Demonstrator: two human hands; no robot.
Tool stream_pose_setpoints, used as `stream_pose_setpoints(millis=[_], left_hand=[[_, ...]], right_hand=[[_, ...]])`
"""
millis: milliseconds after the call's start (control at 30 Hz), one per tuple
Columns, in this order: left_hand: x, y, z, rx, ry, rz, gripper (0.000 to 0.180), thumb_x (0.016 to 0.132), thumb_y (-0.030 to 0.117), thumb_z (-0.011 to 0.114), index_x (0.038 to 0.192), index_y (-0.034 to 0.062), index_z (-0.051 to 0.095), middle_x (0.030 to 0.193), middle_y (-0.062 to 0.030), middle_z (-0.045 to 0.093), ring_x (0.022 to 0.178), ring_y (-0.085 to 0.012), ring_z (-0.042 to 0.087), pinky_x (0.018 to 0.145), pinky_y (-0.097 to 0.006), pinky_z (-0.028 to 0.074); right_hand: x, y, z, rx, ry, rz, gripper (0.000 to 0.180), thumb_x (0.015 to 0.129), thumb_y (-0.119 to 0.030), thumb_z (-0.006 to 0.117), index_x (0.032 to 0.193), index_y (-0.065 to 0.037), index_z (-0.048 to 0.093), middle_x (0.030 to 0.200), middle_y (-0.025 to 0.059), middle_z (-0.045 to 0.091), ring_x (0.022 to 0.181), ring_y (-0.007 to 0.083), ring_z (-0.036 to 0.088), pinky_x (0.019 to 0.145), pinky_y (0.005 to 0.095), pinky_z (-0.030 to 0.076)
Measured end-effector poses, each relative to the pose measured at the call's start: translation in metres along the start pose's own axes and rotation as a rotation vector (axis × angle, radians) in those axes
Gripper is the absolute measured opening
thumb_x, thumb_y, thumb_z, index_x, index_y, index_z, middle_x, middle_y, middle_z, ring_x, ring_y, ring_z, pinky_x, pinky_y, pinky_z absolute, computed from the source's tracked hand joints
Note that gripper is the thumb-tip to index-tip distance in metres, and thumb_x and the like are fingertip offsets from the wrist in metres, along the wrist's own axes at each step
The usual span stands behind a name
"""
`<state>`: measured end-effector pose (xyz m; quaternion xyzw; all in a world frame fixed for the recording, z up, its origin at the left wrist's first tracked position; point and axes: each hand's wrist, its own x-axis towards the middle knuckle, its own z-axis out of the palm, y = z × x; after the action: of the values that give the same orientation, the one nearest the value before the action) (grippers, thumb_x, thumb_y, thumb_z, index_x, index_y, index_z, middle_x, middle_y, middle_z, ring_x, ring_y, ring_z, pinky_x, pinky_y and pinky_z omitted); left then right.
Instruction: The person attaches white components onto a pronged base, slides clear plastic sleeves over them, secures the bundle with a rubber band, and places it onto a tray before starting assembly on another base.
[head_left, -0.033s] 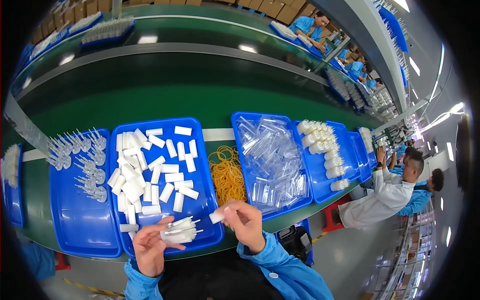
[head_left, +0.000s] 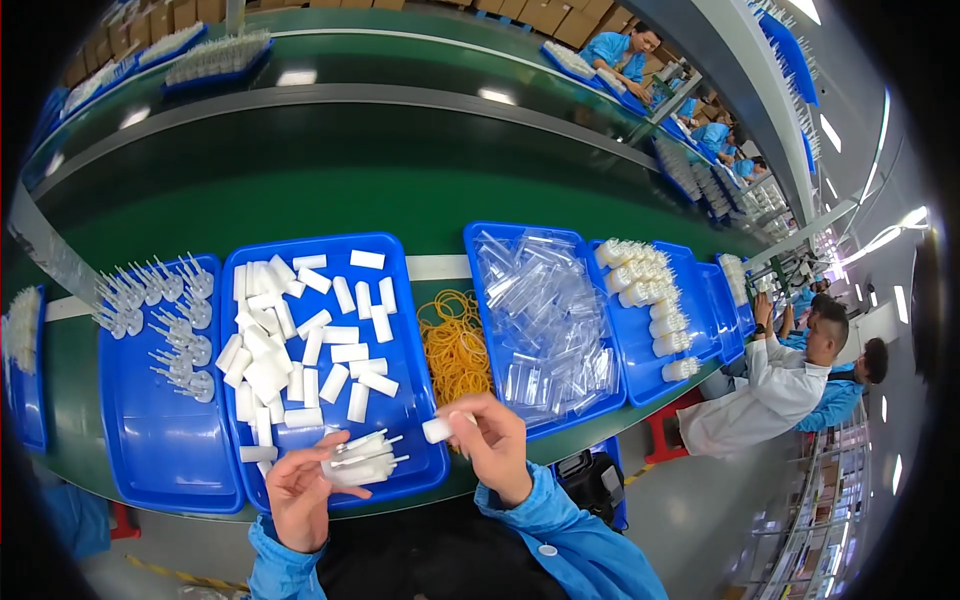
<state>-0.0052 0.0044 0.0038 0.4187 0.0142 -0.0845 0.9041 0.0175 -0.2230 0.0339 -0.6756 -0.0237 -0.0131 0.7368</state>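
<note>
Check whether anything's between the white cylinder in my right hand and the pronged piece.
Nothing visible: a gap separates the white cylinder in your right hand from the pronged piece in your left hand.

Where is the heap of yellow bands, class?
In the head view, the yellow bands lie near centre, beyond the right hand, between the white-cylinder tray and clear-tube tray.

The left grip (head_left: 303, 490) curls part-closed, the right grip (head_left: 492, 440) pinches nearby; right forearm (head_left: 560, 530) slants inward, left forearm (head_left: 285, 568) points almost straight ahead.
</note>
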Motion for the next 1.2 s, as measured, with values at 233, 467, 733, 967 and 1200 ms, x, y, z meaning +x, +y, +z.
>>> stream_pose_setpoints(millis=[233, 467, 733, 967, 1200], left_hand=[[-0.005, -0.002, -0.004, 0.049, -0.001, 0.009, 0.033, 0.080, -0.004, 0.057, 0.113, -0.0004, 0.056, 0.121, -0.0304, 0.051, 0.104, -0.0385, 0.059, 0.068, -0.046, 0.058], [0.002, 0.001, 0.004, 0.169, -0.032, 0.055, 0.046, 0.075, -0.010, 0.063, 0.118, -0.0075, 0.051, 0.124, -0.0297, 0.049, 0.109, -0.0334, 0.056, 0.084, -0.039, 0.053], [0.007, 0.000, 0.002, 0.466, -0.028, 0.210, 0.046, 0.071, -0.005, 0.072, 0.115, -0.0056, 0.056, 0.120, -0.0292, 0.053, 0.113, -0.0334, 0.054, 0.087, -0.038, 0.052], [0.002, 0.002, -0.001, 0.561, -0.033, 0.263, 0.050, 0.070, 0.002, 0.075, 0.115, -0.0053, 0.057, 0.118, -0.0284, 0.054, 0.111, -0.0338, 0.055, 0.088, -0.039, 0.052], [0.001, 0.003, -0.001, 0.571, -0.005, 0.259, 0.049, 0.069, 0.005, 0.077, 0.114, -0.0032, 0.058, 0.117, -0.0270, 0.056, 0.110, -0.0329, 0.056, 0.088, -0.038, 0.051]], right_hand=[[0.002, 0.000, 0.000, 0.152, -0.038, -0.030, 0.016, 0.088, 0.004, 0.055, 0.104, 0.001, 0.052, 0.099, 0.0073, 0.056, 0.091, 0.0114, 0.054, 0.077, 0.0233, 0.044], [0.007, -0.003, -0.003, 0.091, -0.037, -0.052, 0.015, 0.090, -0.002, 0.055, 0.103, 0.004, 0.059, 0.092, 0.0071, 0.056, 0.070, 0.0067, 0.048, 0.061, 0.0187, 0.038], [0.010, 0.003, 0.001, 0.162, -0.067, -0.014, 0.017, 0.089, -0.006, 0.057, 0.103, 0.004, 0.056, 0.093, 0.0085, 0.059, 0.078, 0.0089, 0.055, 0.069, 0.0209, 0.043], [0.006, 0.006, -0.004, 0.076, -0.104, -0.021, 0.017, 0.088, -0.006, 0.059, 0.103, 0.003, 0.057, 0.094, 0.0093, 0.060, 0.080, 0.0108, 0.057, 0.073, 0.0230, 0.045], [0.008, 0.004, -0.004, 0.033, -0.092, 0.005, 0.014, 0.088, -0.007, 0.060, 0.099, 0.003, 0.059, 0.092, 0.0097, 0.061, 0.079, 0.0106, 0.057, 0.072, 0.0219, 0.045]])
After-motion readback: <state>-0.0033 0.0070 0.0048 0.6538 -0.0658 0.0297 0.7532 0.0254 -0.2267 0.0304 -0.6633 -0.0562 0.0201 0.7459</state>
